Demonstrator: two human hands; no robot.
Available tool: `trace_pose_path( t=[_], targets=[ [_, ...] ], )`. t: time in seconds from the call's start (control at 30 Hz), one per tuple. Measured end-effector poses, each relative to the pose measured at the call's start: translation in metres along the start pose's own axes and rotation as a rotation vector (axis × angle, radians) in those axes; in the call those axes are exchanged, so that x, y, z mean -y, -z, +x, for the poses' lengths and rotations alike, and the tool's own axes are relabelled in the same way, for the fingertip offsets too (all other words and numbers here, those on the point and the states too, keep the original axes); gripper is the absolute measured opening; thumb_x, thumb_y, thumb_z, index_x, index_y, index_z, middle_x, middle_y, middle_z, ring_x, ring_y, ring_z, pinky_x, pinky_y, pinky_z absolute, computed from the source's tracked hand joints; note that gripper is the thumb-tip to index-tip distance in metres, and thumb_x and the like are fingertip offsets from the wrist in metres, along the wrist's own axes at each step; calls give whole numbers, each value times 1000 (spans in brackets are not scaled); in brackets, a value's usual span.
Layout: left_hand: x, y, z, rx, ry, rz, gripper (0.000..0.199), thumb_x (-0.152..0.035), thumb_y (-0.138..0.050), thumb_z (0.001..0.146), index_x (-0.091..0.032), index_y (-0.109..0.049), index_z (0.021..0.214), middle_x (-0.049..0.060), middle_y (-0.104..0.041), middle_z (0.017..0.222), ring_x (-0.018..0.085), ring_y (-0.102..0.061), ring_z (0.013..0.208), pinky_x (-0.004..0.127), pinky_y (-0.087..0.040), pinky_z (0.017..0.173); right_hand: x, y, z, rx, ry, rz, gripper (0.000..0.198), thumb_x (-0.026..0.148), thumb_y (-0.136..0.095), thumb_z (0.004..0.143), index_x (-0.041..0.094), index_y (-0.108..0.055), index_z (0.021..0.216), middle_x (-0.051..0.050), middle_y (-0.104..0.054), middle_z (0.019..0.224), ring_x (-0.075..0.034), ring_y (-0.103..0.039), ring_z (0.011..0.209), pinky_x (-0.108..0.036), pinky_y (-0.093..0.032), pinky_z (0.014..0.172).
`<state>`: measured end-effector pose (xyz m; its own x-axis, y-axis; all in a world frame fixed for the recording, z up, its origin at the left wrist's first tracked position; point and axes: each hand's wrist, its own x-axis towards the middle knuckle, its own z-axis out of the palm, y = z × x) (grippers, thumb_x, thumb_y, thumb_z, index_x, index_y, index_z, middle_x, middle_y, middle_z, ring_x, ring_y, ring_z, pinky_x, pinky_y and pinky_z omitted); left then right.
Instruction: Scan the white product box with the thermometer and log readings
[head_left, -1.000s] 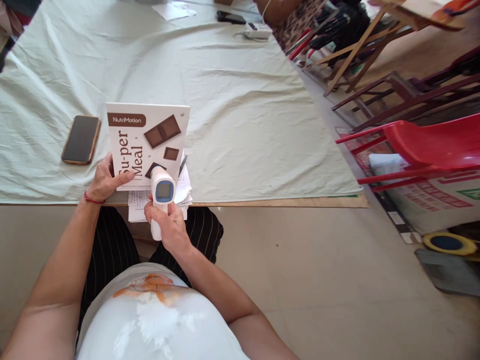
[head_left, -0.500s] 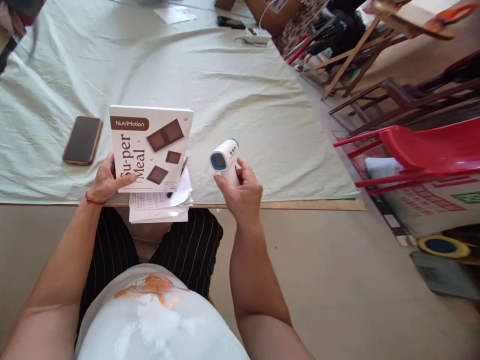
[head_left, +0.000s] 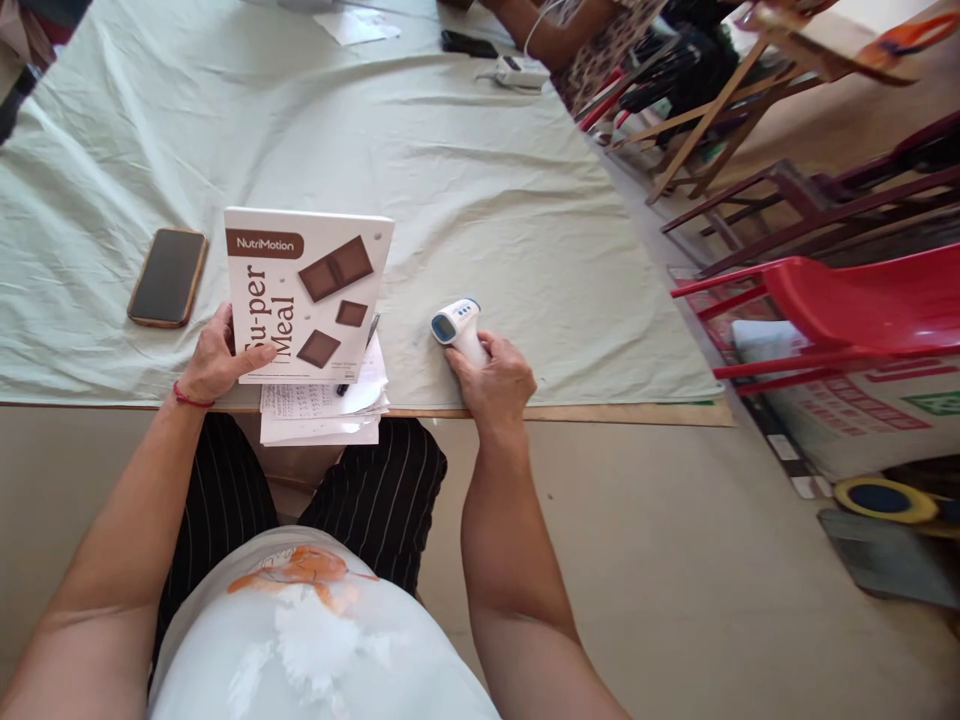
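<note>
My left hand (head_left: 225, 358) grips the lower left corner of a white box (head_left: 322, 320) printed "NutriMotion Su-per Meal" with brown chocolate pieces. Its thumb lies across the front; the other fingers are hidden behind. Below the box, a stack of papers (head_left: 322, 425) with handwriting juts over the table edge, and a dark pen (head_left: 343, 388) shows partly on it. My right hand (head_left: 499, 380) is closed round the handle of a white and blue infrared thermometer (head_left: 459, 325), tilted on or just above the cloth. Whether it touches the cloth I cannot tell.
A smartphone (head_left: 168, 278) lies left of the box on the pale tablecloth (head_left: 495, 200). At the far side are a dark phone-like object (head_left: 469, 44), a white charger (head_left: 521, 72) and another person's arm (head_left: 559, 40). A red plastic chair (head_left: 847, 310) stands at the right.
My right hand has turned and lowered the thermometer, tipping it over toward the cloth and slightly right. My left hand keeps the box nearly in the same place.
</note>
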<state>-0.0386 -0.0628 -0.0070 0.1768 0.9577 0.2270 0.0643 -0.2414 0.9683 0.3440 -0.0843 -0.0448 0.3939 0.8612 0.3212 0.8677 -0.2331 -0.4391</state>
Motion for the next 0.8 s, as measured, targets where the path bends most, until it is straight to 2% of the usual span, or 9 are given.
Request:
trace_pose_path(
  t=[0.13, 0.23, 0.3, 0.37, 0.47, 0.53, 0.63, 0.7, 0.8],
  targets=[
    [-1, -1, 0, 2, 4, -8, 63, -55, -95, 70, -18, -64, 110, 11, -79, 108, 30, -77, 95, 43, -65, 79, -6, -6, 1, -13, 38, -28, 42, 50, -66, 86, 19, -73, 113, -15, -76, 104, -34, -66, 102, -47, -52, 86],
    [0, -2, 0, -5, 9, -15, 63, -54, -95, 69, -18, -64, 110, 11, -79, 108, 30, -77, 95, 43, -66, 78, -2, -9, -2, -107, 77, -66, 42, 49, -66, 88, 17, -75, 112, -19, -72, 110, -36, -63, 106, -53, -50, 90],
    [2, -1, 0, -11, 12, -25, 65, -54, -95, 69, -18, -63, 112, 12, -79, 109, 30, -77, 96, 42, -66, 79, 10, -9, -8, -185, 156, -43, 41, 48, -64, 92, 16, -76, 114, -20, -69, 114, -36, -61, 109, -55, -49, 93],
    [5, -1, 0, -20, 11, -34, 68, -55, -95, 68, -18, -62, 115, 12, -79, 111, 30, -77, 98, 42, -66, 81, 28, -10, -16, -180, 295, 21, 35, 44, -58, 98, 19, -77, 113, -17, -69, 113, -34, -62, 109, -53, -49, 96],
    [9, 1, 1, -49, -7, -14, 70, -56, -95, 68, -18, -60, 117, 12, -77, 113, 30, -77, 100, 43, -66, 83, 59, -13, -26, -7, 520, 113, 32, 39, -51, 104, 24, -79, 109, -13, -72, 112, -30, -63, 108, -49, -49, 101],
    [12, 1, 2, -80, -58, 19, 70, -57, -95, 69, -19, -60, 117, 12, -76, 115, 30, -76, 102, 44, -66, 85, 75, -16, -28, 134, 622, 142, 32, 32, -49, 105, 25, -78, 117, -12, -73, 125, -30, -62, 113, -49, -48, 104],
    [19, 2, 5, -126, -189, 57, 69, -59, -92, 74, -20, -57, 118, 12, -73, 118, 30, -75, 107, 45, -65, 90, 86, -17, -24, 302, 685, 122, 39, 22, -45, 104, 25, -73, 130, -12, -70, 140, -31, -57, 123, -50, -46, 106],
    [27, 3, 8, -156, -267, 79, 70, -60, -90, 76, -21, -54, 122, 11, -71, 121, 29, -74, 109, 45, -65, 93, 86, -15, -20, 369, 703, 79, 40, 20, -44, 104, 25, -75, 129, -12, -71, 139, -31, -56, 123, -50, -45, 105],
    [43, 8, 13, -222, -352, 117, 81, -61, -90, 77, -26, -47, 136, 10, -66, 129, 29, -70, 117, 47, -62, 100, 79, -9, -16, 397, 733, 18, 36, 21, -48, 104, 27, -79, 120, -12, -73, 129, -30, -56, 117, -48, -44, 103]
  ],
)
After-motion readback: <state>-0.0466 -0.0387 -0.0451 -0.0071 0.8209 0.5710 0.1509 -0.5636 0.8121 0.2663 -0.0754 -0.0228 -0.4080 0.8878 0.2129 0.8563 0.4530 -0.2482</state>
